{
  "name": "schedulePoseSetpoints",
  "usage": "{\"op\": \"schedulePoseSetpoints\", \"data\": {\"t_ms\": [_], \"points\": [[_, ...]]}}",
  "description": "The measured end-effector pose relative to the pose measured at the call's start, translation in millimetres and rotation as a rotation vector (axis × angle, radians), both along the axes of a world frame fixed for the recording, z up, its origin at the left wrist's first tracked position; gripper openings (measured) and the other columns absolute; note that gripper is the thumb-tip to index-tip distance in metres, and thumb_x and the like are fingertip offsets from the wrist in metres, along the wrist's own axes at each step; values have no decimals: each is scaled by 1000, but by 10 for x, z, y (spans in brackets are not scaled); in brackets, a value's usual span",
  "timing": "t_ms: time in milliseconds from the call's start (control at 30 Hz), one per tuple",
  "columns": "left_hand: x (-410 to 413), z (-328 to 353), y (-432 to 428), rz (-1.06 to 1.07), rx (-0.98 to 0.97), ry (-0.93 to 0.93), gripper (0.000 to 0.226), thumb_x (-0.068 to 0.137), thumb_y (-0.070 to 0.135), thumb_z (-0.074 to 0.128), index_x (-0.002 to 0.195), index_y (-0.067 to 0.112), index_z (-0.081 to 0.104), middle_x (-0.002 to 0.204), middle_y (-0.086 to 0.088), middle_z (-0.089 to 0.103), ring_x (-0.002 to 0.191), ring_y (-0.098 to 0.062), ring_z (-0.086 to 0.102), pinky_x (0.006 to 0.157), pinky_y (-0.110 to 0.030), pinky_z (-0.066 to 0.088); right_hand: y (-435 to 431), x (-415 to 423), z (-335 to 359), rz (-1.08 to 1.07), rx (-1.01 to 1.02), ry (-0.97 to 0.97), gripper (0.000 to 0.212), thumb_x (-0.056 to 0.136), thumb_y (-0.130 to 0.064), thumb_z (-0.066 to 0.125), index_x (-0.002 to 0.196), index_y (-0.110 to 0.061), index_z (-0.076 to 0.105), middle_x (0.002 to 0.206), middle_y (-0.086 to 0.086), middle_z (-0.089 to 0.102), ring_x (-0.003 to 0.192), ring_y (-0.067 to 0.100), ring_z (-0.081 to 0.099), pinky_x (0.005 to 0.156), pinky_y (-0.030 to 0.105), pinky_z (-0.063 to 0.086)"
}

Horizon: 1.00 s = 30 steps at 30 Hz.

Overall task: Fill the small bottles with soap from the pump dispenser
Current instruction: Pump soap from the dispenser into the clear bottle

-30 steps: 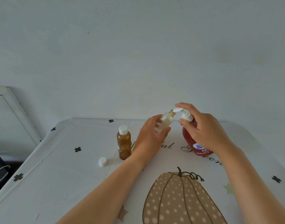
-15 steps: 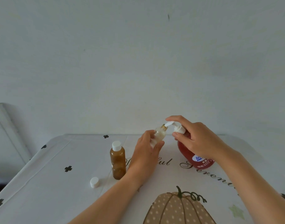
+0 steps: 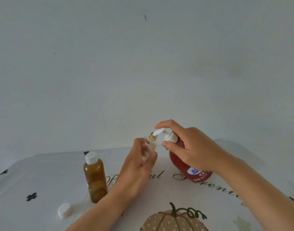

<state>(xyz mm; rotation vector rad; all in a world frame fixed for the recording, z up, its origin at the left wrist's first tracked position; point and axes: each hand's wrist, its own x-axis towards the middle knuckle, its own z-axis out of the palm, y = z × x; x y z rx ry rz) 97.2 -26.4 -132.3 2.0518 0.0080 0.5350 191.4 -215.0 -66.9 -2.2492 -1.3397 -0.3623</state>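
Left hand: raised above the table, left of centre, with the forearm coming in from the lower edge.
Left grip: fingers and thumb are clamped round the body of the clear small bottle.
Clear small bottle: held off the table, uncapped, tilted with its neck up and to the right. Its mouth sits right at the tip of the nozzle. The fill level cannot be read past the fingers.
Right hand: on top of the pump dispenser.
Right grip: closed on the pump head. The index finger curls over its top and the thumb sits under the white collar. The other fingers are folded behind.
Pump dispenser: stands upright on the table, right of centre. It has a red translucent body with a blue and white label low on the front, partly hidden by the right wrist. The nozzle points left, toward the clear bottle.
Amber bottle: upright on the table just left of the left wrist. It has its white cap on and brown contents.
Loose white cap: lies on its side on the table, near the amber bottle, to its lower left.
Table: covered by a white cloth with small black cross marks and script lettering. A pumpkin print is at the near edge.
Background: plain pale wall.
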Motion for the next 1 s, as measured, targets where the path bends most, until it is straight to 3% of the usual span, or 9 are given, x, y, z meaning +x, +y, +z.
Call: {"op": "schedulePoseSetpoints", "data": {"t_ms": [167, 333, 600, 733, 833, 1000], "points": [[-33, 36, -32, -23, -37, -22, 19, 104, 53, 49, 120, 43, 44, 108, 26, 59, 98, 4, 59, 73, -6, 48, -87, -51, 47, 7, -40, 30, 49, 107, -43, 53, 146, -58, 29, 59, -4, 53, 52, 9, 49, 58, 19, 44], [-77, 82, -53, -10, -59, -7, 49, 88, 74, 41, 121, 39, 49, 111, 20, 63, 99, 6, 59, 81, -20, 48, -19, -42, -6, 3, 7, -37, 42, 108, -39, 53, 143, -54, 35, 61, 2, 58, 56, 18, 56, 57, 19, 43], [-89, 88, -60, -13, -74, 34, 47, 93, 73, 41, 119, 36, 53, 107, 19, 65, 98, 1, 60, 81, -22, 47, 9, -36, -22, 0, 36, -38, 31, 107, -39, 54, 134, -50, 43, 64, 0, 64, 55, 18, 58, 56, 26, 47], [-100, 92, -50, -17, -116, 22, 49, 92, 75, 41, 114, 34, 55, 101, 20, 65, 90, 2, 59, 83, -26, 49, -21, -80, 23, -9, -42, -22, 47, 108, -42, 51, 145, -59, 28, 66, 2, 61, 60, 18, 59, 61, 32, 52], [-110, 100, -57, -28, -125, 29, 48, 92, 74, 40, 112, 33, 55, 100, 24, 65, 90, 3, 59, 82, -22, 47, -39, -106, 43, -15, -60, -24, 53, 107, -44, 52, 147, -63, 23, 65, -1, 58, 61, 17, 57, 60, 28, 49], [-123, 109, -60, -26, -138, 34, 48, 92, 75, 41, 112, 34, 56, 100, 23, 67, 91, 4, 61, 81, -22, 47, 9, -100, 2, -7, 0, -53, 41, 107, -42, 51, 140, -59, 33, 64, 5, 61, 58, 20, 59, 60, 36, 54]]}}
